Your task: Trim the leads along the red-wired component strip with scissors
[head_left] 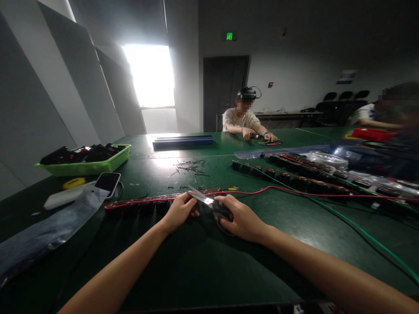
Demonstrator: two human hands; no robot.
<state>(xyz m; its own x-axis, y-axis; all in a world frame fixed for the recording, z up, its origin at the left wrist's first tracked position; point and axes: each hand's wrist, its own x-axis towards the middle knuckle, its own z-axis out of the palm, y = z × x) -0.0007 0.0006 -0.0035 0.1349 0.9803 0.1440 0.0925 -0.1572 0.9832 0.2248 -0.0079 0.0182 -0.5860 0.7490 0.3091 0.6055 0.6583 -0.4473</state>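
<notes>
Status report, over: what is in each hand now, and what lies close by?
Left hand pinching the wire strip. Right hand gripping scissors, blades at the strip. Phone and wire scraps nearby, apart from both hands.

The scissors have bright, polished metal blades and dark matt handles. The strip carries dull black plastic blocks along a glossy red edge. The red wire and green wire have smooth plastic sheathing. The table is dark green and smooth, with a soft sheen. The basket is green latticed plastic. The phone has a glossy black face. The bag is clear, crinkled film.
</notes>
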